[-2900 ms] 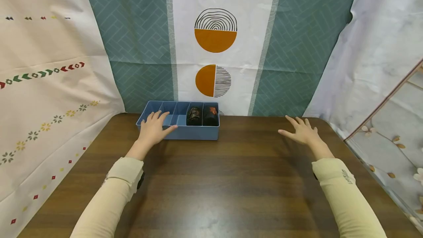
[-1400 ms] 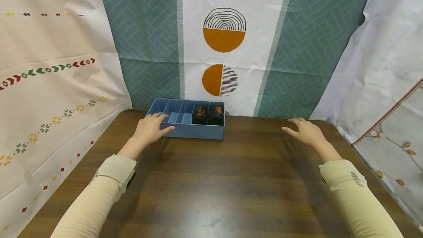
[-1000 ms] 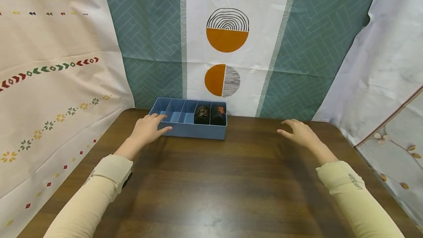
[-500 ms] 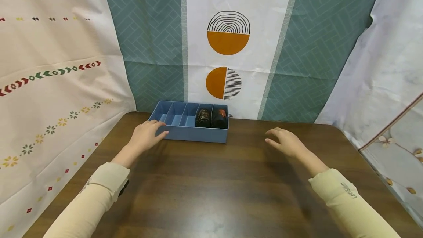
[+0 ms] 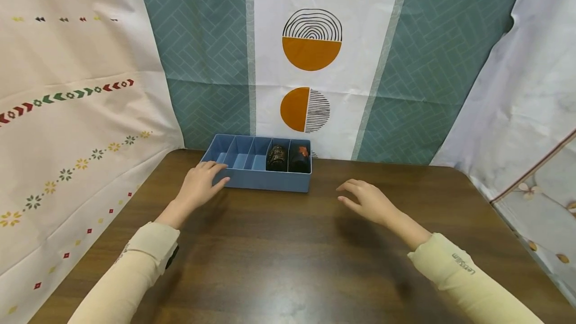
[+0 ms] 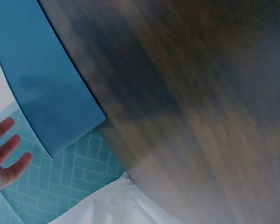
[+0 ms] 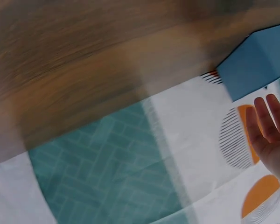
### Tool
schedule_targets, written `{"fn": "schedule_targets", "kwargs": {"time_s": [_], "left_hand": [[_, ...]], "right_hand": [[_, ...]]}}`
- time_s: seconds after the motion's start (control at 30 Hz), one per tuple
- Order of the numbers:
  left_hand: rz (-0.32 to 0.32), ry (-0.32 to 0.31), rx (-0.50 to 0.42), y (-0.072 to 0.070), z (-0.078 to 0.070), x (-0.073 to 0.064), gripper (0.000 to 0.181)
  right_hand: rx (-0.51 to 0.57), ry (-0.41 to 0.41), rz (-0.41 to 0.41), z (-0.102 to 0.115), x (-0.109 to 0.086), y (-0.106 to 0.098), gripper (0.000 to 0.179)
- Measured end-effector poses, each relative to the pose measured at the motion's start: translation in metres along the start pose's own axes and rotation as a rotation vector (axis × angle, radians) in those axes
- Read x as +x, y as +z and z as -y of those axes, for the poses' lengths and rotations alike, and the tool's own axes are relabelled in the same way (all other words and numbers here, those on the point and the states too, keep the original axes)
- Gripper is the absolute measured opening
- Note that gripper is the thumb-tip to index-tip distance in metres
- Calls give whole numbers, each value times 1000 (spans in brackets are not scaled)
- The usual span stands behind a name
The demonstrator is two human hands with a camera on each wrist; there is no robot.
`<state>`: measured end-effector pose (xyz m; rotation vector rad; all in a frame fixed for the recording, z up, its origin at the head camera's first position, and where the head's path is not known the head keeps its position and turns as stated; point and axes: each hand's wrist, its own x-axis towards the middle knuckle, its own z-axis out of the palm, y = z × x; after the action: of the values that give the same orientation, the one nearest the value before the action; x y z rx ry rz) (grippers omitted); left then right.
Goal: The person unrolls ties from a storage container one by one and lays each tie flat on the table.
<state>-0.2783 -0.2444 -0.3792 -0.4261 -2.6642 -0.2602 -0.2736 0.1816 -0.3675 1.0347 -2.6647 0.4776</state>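
Your left hand [image 5: 198, 186], grip wide, is near the blue tray [image 5: 270, 181] holding two dark objects [image 5: 277, 158]. Your right hand [image 5: 370, 203], grip also wide, is above the table [image 5: 279, 249].

Blue five-slot box [image 5: 265, 180], gold-patterned dark object [image 5: 277, 158], leaf-marked black object [image 5: 299, 159], in the two rightmost slots

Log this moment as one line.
left hand: near blue tray, holding nothing | right hand: above table, holding nothing | in tray: patterned item, leaf-marked item
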Motion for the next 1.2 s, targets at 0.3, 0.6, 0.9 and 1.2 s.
{"fn": "schedule_targets", "kwargs": {"time_s": [0.3,0.6,0.9,1.2], "left_hand": [[-23,-17,-29,9,-4,14,42],[-25,-41,-38,15,-7,29,43],[40,-57,-55,21,-11,48,45],[127,-118,-87,33,-7,55,56]], "right_hand": [[19,-84,-30,25,7,6,23],[32,-179,-46,48,15,15,20],[-29,-311,-68,75,21,18,20],[-65,-351,-69,89,28,18,21]]}}
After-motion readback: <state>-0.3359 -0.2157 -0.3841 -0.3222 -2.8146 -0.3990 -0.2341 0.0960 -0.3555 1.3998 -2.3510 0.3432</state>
